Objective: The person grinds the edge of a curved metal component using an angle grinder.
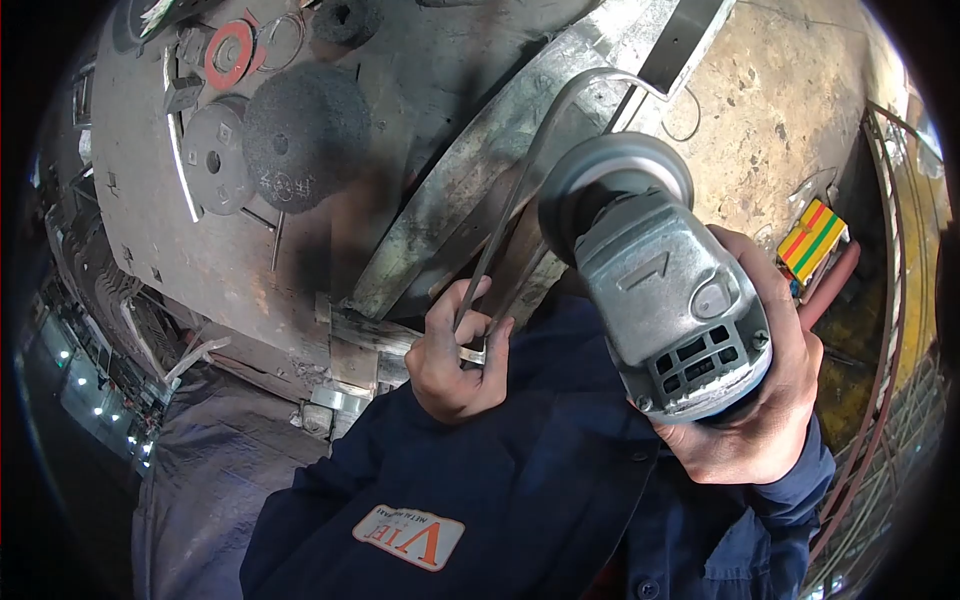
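My left hand (455,358) is closed, thumb and fingers pinching the near end of a bent metal rod (507,207). The rod runs up from the fingers and curves over to the right in a hook near the metal channel. In my right hand (765,435) is an angle grinder (665,280), gripped around its body behind the grey metal gear head. The grinder's round disc (655,155) looks blurred and overlaps the lower leg of the rod in this view. Beneath the rod, a long metal channel (440,225) lies slantwise on the worktable.
On the metal worktable (150,240) lie a dark grinding disc (320,115), a grey disc (215,175), a red ring (229,55) and thin rods. A yellow, red and green striped box (812,240) sits at right, near a red tube (832,287) and curved rusty bars (893,300).
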`<state>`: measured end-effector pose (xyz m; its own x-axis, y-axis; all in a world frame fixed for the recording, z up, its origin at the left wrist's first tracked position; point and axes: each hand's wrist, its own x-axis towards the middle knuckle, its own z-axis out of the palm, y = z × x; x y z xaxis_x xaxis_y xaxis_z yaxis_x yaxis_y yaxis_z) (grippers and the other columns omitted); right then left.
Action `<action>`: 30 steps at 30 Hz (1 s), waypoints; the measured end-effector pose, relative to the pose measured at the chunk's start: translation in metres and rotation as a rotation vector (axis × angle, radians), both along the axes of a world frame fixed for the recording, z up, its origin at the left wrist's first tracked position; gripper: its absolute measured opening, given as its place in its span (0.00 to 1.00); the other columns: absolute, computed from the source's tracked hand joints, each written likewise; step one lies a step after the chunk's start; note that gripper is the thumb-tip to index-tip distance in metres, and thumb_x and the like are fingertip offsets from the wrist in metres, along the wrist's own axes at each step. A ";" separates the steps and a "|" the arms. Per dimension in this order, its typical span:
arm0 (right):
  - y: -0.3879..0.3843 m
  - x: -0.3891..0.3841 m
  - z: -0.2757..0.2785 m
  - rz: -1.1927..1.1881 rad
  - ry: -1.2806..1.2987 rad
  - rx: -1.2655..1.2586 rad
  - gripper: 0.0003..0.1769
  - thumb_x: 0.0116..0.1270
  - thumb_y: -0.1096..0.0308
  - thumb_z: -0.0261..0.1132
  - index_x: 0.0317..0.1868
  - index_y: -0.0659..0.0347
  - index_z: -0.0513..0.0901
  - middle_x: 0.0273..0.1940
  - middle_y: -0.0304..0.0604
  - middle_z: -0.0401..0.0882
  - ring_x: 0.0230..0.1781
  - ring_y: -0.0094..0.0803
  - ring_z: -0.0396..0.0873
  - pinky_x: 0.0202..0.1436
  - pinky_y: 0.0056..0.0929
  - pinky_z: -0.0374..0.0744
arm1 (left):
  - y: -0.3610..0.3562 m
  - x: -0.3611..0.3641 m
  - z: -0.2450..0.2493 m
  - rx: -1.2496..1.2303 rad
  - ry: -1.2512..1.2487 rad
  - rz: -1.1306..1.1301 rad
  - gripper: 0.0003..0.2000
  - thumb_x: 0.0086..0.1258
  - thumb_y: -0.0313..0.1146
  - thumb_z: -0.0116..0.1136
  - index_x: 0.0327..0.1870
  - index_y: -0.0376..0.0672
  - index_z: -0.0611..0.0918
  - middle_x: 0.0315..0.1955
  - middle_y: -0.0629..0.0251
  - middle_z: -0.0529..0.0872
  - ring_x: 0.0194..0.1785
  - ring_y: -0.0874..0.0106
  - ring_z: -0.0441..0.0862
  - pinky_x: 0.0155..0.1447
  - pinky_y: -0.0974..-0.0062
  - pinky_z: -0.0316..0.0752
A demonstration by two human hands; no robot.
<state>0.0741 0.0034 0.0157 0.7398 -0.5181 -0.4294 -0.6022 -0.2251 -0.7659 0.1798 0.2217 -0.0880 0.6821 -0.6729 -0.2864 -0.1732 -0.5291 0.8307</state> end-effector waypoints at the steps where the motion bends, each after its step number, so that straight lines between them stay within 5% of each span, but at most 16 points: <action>1: 0.001 0.000 0.000 -0.002 0.019 0.005 0.50 0.43 0.71 0.81 0.67 0.74 0.66 0.54 0.56 0.83 0.56 0.39 0.83 0.62 0.33 0.77 | 0.000 0.000 -0.001 0.003 0.000 -0.001 0.27 0.57 0.17 0.68 0.58 0.28 0.72 0.35 0.48 0.89 0.35 0.63 0.91 0.41 0.74 0.82; 16: 0.008 -0.011 0.000 0.098 0.073 0.038 0.47 0.44 0.72 0.77 0.66 0.75 0.68 0.46 0.57 0.86 0.49 0.44 0.87 0.55 0.31 0.80 | -0.001 0.000 0.000 -0.039 0.006 -0.011 0.27 0.59 0.17 0.67 0.60 0.30 0.70 0.30 0.51 0.89 0.49 0.56 0.89 0.49 0.71 0.82; 24: -0.005 -0.019 0.008 0.346 0.070 0.102 0.46 0.43 0.70 0.80 0.63 0.74 0.70 0.43 0.59 0.85 0.44 0.48 0.88 0.49 0.31 0.83 | -0.004 -0.001 0.002 -0.021 -0.034 0.010 0.29 0.59 0.16 0.67 0.63 0.31 0.69 0.44 0.50 0.88 0.32 0.65 0.90 0.38 0.74 0.81; 26: -0.005 -0.025 -0.001 0.339 -0.063 0.080 0.48 0.42 0.72 0.80 0.66 0.72 0.69 0.43 0.57 0.85 0.35 0.48 0.88 0.37 0.34 0.85 | 0.000 0.000 0.000 -0.044 -0.015 0.015 0.30 0.57 0.14 0.66 0.63 0.31 0.69 0.49 0.51 0.85 0.32 0.68 0.88 0.38 0.76 0.79; 28: -0.003 -0.030 -0.004 0.175 -0.149 -0.001 0.47 0.42 0.70 0.82 0.63 0.74 0.71 0.44 0.55 0.86 0.45 0.43 0.88 0.52 0.32 0.82 | 0.001 0.001 -0.002 -0.082 0.007 0.047 0.32 0.56 0.12 0.65 0.64 0.30 0.68 0.53 0.52 0.83 0.32 0.71 0.86 0.38 0.78 0.77; 30: -0.006 -0.036 -0.014 0.151 -0.178 -0.028 0.52 0.40 0.71 0.83 0.67 0.75 0.67 0.51 0.56 0.83 0.55 0.41 0.83 0.61 0.37 0.77 | 0.000 0.007 0.001 -0.060 -0.076 -0.074 0.23 0.55 0.14 0.67 0.54 0.31 0.74 0.53 0.49 0.82 0.35 0.68 0.87 0.39 0.76 0.78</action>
